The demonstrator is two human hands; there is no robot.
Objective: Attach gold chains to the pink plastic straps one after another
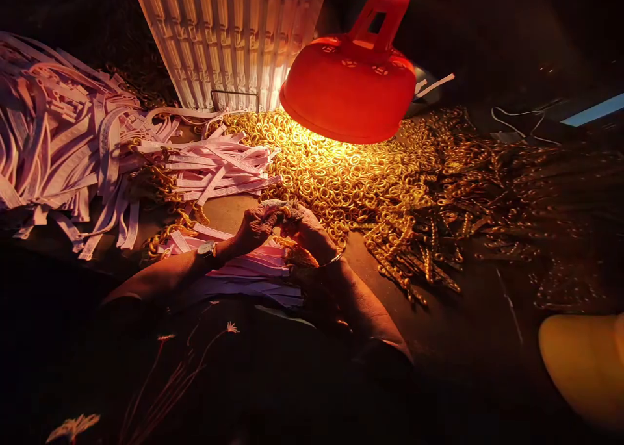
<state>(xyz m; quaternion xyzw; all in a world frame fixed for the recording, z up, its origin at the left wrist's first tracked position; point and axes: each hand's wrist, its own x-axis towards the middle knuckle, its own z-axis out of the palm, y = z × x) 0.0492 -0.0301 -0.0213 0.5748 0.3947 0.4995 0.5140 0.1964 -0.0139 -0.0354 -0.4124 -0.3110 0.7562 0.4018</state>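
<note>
My left hand [256, 229], with a watch on the wrist, is closed, its fingertips meeting those of my right hand [312, 234]. Between them shows a small gold-coloured ring [281, 212], pinched by both hands; the fingers hide part of it, and I cannot tell whether anything is joined to it. Below the hands lie pale pink fabric straps [258, 258], partly covered by my left forearm. Just beyond my fingers spreads a large heap of gold-coloured rings [336, 178], brightly lit.
A red lamp [348, 91] hangs low over the rings. Many straps [63, 127] are piled at left, with another bundle [219, 169] nearer. Gold chain-like strands [419, 237] lie at right. A ribbed panel [229, 36] stands behind; a yellow rounded object [585, 367] is lower right.
</note>
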